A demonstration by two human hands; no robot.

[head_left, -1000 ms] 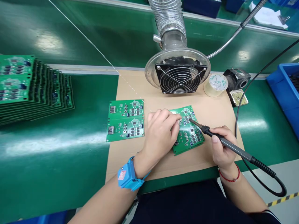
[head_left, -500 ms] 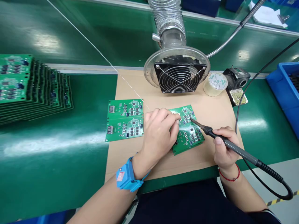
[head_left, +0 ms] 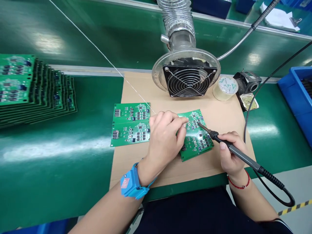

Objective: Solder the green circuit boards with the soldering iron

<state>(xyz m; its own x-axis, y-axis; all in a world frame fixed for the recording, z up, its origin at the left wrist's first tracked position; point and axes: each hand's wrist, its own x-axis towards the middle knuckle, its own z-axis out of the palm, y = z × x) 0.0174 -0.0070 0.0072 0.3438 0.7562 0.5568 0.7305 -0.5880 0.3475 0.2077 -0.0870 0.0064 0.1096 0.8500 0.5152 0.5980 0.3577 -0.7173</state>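
Observation:
A green circuit board (head_left: pixel 198 139) lies tilted on the brown cardboard mat (head_left: pixel 216 110). My left hand (head_left: pixel 165 143) rests on its left edge, fingers pinched round a thin solder wire (head_left: pixel 102 55) that runs up to the far left. My right hand (head_left: pixel 231 152) grips a black soldering iron (head_left: pixel 234 150) like a pen, and its tip touches the upper part of the board. A blue wrist strap (head_left: pixel 131 183) sits on my left wrist.
A second green board (head_left: pixel 130 125) lies left of my left hand. A stack of boards (head_left: pixel 36 87) is at far left. Behind the mat stand a fume extractor fan (head_left: pixel 188 79), a tape roll (head_left: pixel 225 87) and an iron stand (head_left: pixel 247 87). A blue bin (head_left: pixel 297 97) is at right.
Both hands shifted only slightly. The iron's tip stays on the upper part of the board and the cord loop at right has moved a little.

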